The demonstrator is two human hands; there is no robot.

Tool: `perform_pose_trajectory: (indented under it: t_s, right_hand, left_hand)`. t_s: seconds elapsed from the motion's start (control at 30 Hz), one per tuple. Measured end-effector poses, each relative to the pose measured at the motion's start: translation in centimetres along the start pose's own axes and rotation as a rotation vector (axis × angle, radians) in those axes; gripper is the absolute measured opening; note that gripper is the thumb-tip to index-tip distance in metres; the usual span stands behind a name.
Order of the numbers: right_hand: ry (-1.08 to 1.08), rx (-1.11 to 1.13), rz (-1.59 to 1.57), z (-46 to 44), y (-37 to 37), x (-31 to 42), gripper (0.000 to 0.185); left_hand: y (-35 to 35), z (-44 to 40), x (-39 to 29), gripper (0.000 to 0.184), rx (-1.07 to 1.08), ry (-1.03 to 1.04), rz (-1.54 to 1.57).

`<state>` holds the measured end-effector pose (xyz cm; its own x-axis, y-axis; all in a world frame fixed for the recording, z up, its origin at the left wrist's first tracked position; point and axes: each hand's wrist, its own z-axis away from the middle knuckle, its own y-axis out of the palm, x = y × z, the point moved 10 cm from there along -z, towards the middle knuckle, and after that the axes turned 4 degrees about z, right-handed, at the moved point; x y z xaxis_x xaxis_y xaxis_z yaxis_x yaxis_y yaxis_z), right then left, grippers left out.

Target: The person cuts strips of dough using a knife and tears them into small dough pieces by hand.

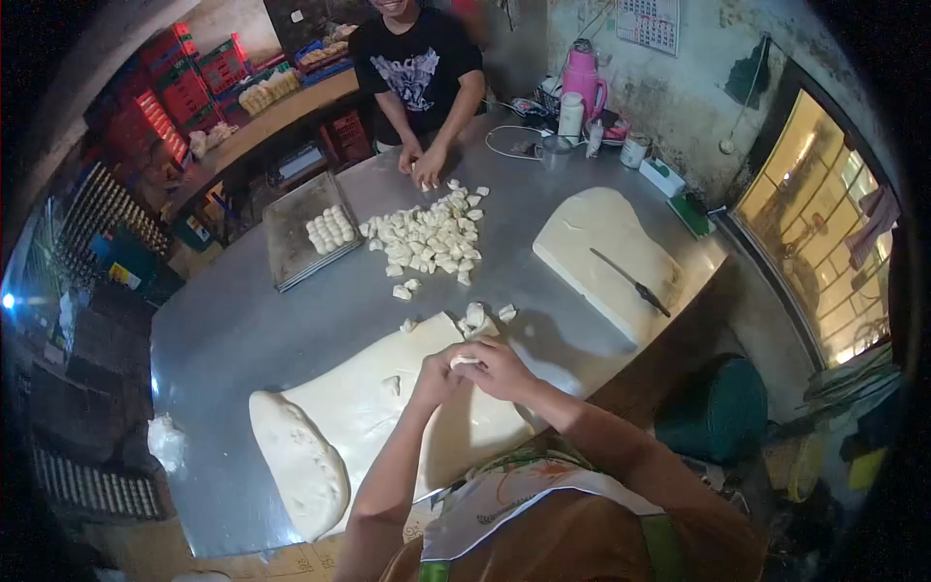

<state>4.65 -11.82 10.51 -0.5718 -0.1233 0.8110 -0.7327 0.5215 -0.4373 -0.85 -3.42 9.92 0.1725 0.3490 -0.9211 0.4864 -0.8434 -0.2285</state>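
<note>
Both my hands meet above a large sheet of dough (335, 393) at the table's near side. A small dough piece (465, 361) shows between them, held by the closed fingers of my left hand (439, 376) and my right hand (497, 369). Just beyond my hands lie a few loose dough pieces (475, 314), and a small scrap (391, 385) rests on the sheet to their left. A thick folded part of dough (299, 466) forms the sheet's left end. Farther off is a heap of cut dough pieces (427, 233).
Across the table a person (417, 78) handles dough. A tray (291, 252) holds rows of dough balls (330, 229). At right, a knife (630, 281) lies on a dough slab (592, 233). Behind stand a pink jug (582, 78) and containers. A green bin (722, 407) is beside the table (223, 339).
</note>
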Motion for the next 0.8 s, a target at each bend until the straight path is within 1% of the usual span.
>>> perform_pose_trajectory:
  t_s: [0.03, 0.07, 0.1, 0.13, 0.17, 0.2, 0.27, 0.3, 0.33, 0.4, 0.43, 0.47, 0.5, 0.57, 0.6, 0.67, 0.7, 0.73, 0.8]
  right_hand:
    - [0.067, -0.061, 0.089, 0.3, -0.6, -0.8, 0.039]
    - [0.123, -0.113, 0.178, 0.3, -1.5, -1.6, 0.037]
    - [0.163, -0.159, 0.265, -0.4, -2.6, -2.3, 0.035]
    - [0.333, -0.026, 0.349, -0.9, -2.8, -4.4, 0.038]
    - [0.493, 0.117, 0.431, -0.6, -3.1, -6.5, 0.042]
    - [0.503, 0.198, 0.520, -1.1, -3.4, -7.8, 0.047]
    - [0.476, 0.291, 0.550, -1.4, -4.8, -13.9, 0.049]
    - [0.459, 0.325, 0.487, -1.0, -4.4, -17.1, 0.047]
    - [0.418, 0.353, 0.484, -1.9, -3.8, -16.4, 0.047]
    - [0.085, 0.083, 0.413, -3.7, -5.3, -8.9, 0.044]
    - [-0.060, -0.059, 0.368, -3.3, -6.5, -5.6, 0.043]
    - [-0.063, -0.051, 0.361, -3.2, -6.8, -4.7, 0.043]
    - [-0.066, 0.048, 0.238, -3.4, -6.2, -3.9, 0.043]
    - [-0.045, 0.249, -0.016, -2.4, -4.1, -2.7, 0.043]
    - [-0.029, 0.257, -0.021, -2.1, -3.6, -2.5, 0.043]
    - [-0.083, 0.101, -0.036, -2.9, -5.0, -1.4, 0.039]
    - [-0.093, 0.016, -0.037, -2.8, -6.0, -1.3, 0.036]
    - [-0.040, 0.011, -0.030, -2.0, -5.9, -2.5, 0.036]
    - [0.243, 0.100, 0.111, -1.0, -4.0, -7.4, 0.033]
  left_hand:
    - [0.6, -0.3, 1.1, 0.023, 0.106, -0.119, 0.063]
    - [1.0, -0.3, 0.7, 0.023, 0.089, -0.113, 0.052]
    - [2.5, 0.2, 1.4, 0.023, 0.136, -0.225, -0.095]
    - [3.5, 0.7, 2.0, 0.023, 0.166, -0.350, -0.244]
    - [4.7, 1.0, 2.2, 0.025, 0.262, -0.381, -0.392]
    - [5.4, 1.2, 2.6, 0.027, 0.359, -0.420, -0.545]
    - [7.4, 1.4, -3.9, 0.027, 0.306, 0.081, -0.279]
    - [6.6, 1.5, -4.0, 0.027, 0.273, 0.054, -0.302]
    - [4.6, 0.2, -3.6, 0.029, 0.110, -0.042, -0.210]
    - [1.6, -1.0, -2.1, 0.033, -0.186, -0.217, -0.007]
    - [2.1, -0.9, -1.6, 0.033, -0.197, -0.227, -0.013]
    - [2.2, -1.2, -2.1, 0.033, -0.244, -0.098, -0.109]
    - [2.3, -1.6, -2.8, 0.032, -0.284, 0.037, -0.207]
    - [2.4, -1.6, -4.9, 0.032, -0.314, 0.147, -0.302]
    - [2.3, -2.0, -2.9, 0.031, -0.211, -0.105, -0.258]
    - [3.3, -1.8, 0.3, 0.029, 0.031, -0.590, -0.151]
    - [4.3, -1.8, 1.1, 0.029, 0.066, -0.606, -0.134]
    - [5.1, -1.6, 1.5, 0.028, 0.081, -0.536, -0.245]
    - [6.1, -0.7, 1.5, 0.026, 0.098, -0.370, -0.467]
